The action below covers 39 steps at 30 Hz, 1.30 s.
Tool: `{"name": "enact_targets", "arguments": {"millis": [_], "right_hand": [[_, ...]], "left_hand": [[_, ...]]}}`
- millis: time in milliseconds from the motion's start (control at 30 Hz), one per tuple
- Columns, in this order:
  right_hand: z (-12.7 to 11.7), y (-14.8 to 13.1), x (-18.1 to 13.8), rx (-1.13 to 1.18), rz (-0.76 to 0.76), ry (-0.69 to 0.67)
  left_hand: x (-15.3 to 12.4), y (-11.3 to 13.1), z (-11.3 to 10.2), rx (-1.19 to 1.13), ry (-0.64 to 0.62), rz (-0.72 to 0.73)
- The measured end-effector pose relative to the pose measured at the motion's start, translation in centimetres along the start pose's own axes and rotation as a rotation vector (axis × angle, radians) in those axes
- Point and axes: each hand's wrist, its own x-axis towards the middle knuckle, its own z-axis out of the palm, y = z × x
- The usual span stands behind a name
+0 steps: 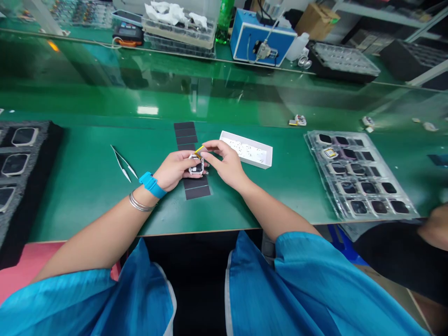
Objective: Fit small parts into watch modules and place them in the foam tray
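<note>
My left hand (177, 169) is closed around a small white smartwatch case (196, 166), whose open inside faces up. Between the fingers of my right hand (226, 163) is a yellow-edged battery (200, 150), tilted up at the top edge of the case. Whether a wire joins the battery to the case is too small to tell. Under my hands lies a strip of black rectangular stickers (196, 192), partly hidden. Right behind my right hand stands a shallow white box (261, 156) with tiny dark parts in it. Tweezers (122, 164) lie to the left of my left hand.
A clear tray (380, 175) of watch cases stands at the right, and a black foam tray (45, 154) of watches at the left. Another watch case with battery (299, 120) lies at the back. A blue box (259, 37) sits on the shelf. At the right edge, a person's arm (436, 228) shows.
</note>
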Motion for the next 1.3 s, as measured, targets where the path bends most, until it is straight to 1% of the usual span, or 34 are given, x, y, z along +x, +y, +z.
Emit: {"name": "enact_targets", "arguments": {"millis": [100,233,367,533,600,667,733,800,900,1000,1133,1200,1300], "right_hand": [[0.0,-0.1,-0.1,-0.005,0.006,0.025],[0.1,-0.8,-0.4,-0.091,-0.056,0.082],[0.2,-1.1,-0.6,-0.183,-0.116,0.079],[0.5,-0.9,-0.8,-0.336,-0.235,0.063],[0.5,-0.7,-0.8,-0.375,-0.282,0.069],[0.5,-0.7,-0.8,-0.417,-0.325,0.069],[0.3,-0.7,-0.8,-0.471,-0.354,0.050],[0.2,-0.7,-0.7,-0.529,-0.355,-0.002],[0.0,-0.5,-0.5,-0.563,-0.338,-0.078],[0.0,-0.4,-0.5,-0.506,-0.322,-0.092],[0.0,-0.3,-0.5,-0.296,-0.253,-0.054],[0.1,-0.1,-0.5,-0.124,-0.145,-0.085],[0.3,0.4,-0.3,0.144,0.071,-0.211]], "left_hand": [[0.0,0.0,0.0,-0.065,-0.048,-0.021],[0.1,0.0,0.0,-0.083,-0.096,-0.024],[0.2,-0.3,0.0,-0.046,-0.037,-0.015],[0.3,-0.4,0.0,-0.051,0.003,-0.048],[0.4,-0.4,-0.1,-0.086,0.014,-0.053],[0.5,-0.3,-0.2,-0.172,0.006,-0.068],[0.6,-0.1,-0.4,-0.284,-0.028,-0.092],[0.7,0.0,-0.7,-0.364,-0.052,-0.104],[0.8,0.0,-0.9,-0.376,-0.044,-0.079],[0.7,-0.1,-1.0,-0.311,-0.085,-0.036],[0.6,-0.2,-1.1,-0.248,-0.112,0.041],[0.6,-0.3,-1.1,-0.216,-0.099,0.068],[0.7,-0.6,-1.2,-0.164,-0.109,0.084]]}}
